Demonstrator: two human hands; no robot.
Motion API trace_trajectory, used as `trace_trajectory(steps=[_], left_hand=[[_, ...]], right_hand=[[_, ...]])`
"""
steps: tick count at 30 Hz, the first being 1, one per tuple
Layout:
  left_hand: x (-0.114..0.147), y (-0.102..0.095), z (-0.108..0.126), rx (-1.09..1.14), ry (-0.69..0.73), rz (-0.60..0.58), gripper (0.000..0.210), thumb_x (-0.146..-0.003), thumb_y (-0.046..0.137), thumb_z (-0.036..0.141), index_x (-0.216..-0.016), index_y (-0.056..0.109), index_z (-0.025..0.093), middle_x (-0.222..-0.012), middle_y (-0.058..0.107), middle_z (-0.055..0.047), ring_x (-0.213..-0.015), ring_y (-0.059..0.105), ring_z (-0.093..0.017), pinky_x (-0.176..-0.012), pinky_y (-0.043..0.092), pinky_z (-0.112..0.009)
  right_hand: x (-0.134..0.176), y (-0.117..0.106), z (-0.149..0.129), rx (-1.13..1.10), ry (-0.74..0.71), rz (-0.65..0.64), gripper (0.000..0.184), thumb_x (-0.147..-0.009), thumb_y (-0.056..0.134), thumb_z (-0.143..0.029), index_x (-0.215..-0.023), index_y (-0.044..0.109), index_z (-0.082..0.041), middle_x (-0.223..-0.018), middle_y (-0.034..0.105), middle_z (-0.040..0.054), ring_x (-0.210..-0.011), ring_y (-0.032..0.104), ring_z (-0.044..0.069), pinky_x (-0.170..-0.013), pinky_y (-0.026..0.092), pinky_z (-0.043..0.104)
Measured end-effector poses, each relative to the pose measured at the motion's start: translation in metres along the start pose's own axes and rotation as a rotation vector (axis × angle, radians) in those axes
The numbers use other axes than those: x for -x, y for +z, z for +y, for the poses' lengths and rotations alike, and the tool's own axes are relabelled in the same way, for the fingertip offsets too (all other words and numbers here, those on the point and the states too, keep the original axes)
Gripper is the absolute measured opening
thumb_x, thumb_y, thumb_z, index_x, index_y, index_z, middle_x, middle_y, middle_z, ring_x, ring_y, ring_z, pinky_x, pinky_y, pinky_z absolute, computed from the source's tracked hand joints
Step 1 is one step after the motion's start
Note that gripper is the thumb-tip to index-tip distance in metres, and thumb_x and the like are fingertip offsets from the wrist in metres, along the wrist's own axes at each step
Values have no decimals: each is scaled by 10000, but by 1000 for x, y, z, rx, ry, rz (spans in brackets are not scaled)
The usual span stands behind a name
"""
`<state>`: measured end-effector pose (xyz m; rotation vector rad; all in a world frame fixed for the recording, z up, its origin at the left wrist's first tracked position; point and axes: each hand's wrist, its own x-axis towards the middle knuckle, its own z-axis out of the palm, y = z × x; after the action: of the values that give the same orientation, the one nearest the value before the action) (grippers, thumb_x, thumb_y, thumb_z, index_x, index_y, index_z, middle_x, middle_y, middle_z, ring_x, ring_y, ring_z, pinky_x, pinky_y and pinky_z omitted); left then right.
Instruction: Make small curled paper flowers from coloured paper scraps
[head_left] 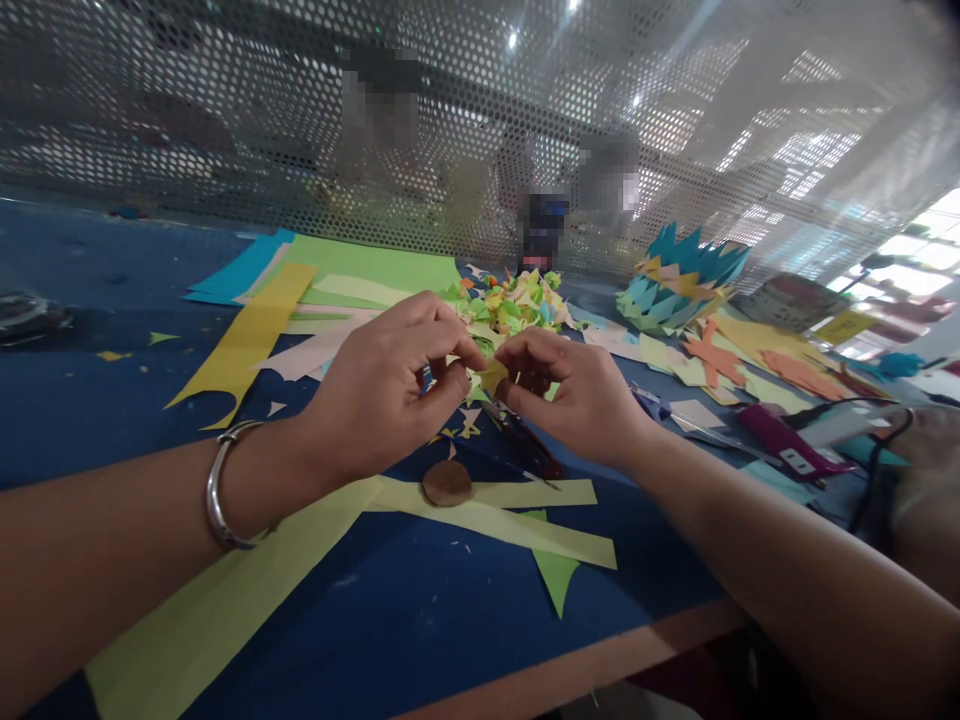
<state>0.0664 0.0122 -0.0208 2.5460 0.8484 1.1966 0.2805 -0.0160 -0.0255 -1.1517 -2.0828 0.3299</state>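
Beyond the brown disc (447, 483) and slightly to its right, raised over the blue counter (465, 620), pinching a small yellow paper piece (493, 378) in the right hand (577, 395), with thumb and bent fingers brought together on it. Placed at the left edge of the piece with the left hand (394, 390), fingers curled and thumb near the index tip; cannot tell whether gripping or merely touching. Looks very light and thin, likely soft enough to bend or crease easily, and apt to tear if pulled hard. Probably best held by opposite edges, using fingertips and light pressure. Reaching forward with both forearms from either side of the disc, with wrists arched, knuckles high and fingertips nearly meeting. Wearing a silver bangle (219, 490) on the left wrist, left of the disc. Visible farther beyond the disc: a heap of multicoloured paper scraps (517, 300). Visible left of and beyond the disc: a yellow paper strip (255, 340) with a curved cut end. Running rightward from beneath the disc: pale yellow strips (555, 540).
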Motion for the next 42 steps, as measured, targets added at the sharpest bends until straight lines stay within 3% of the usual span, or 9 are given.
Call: trace_trajectory(steps=[19, 28, 42], left_hand=[[0, 0, 1, -20, -13, -56, 154, -839, 563, 154, -927, 670, 221, -995, 634, -49, -756, 597, -162, -702, 465, -313], [-1, 2, -3, 186, -181, -203, 99, -853, 598, 252, -943, 630, 226, -899, 696, -15, -773, 661, -168, -681, 492, -279], [-3, 5, -12, 378, -232, -220, 135, -855, 640, 322, -941, 615, 221, -862, 705, -18, -789, 682, -168, -719, 519, -268]], right_hand=[[-1, -1, -2, 24, -7, -4, 71, -841, 644, -204, -891, 595, -194, -730, 601, -26, -578, 532, 89, -570, 432, 227], [-1, -1, 1, 38, -28, -21, 56, -852, 636, -195, -900, 608, -190, -775, 612, -20, -604, 543, 89, -605, 449, 227], [-1, -1, -1, 51, -25, -14, 56, -861, 648, -210, -893, 613, -180, -751, 601, -27, -592, 540, 80, -597, 443, 216]])
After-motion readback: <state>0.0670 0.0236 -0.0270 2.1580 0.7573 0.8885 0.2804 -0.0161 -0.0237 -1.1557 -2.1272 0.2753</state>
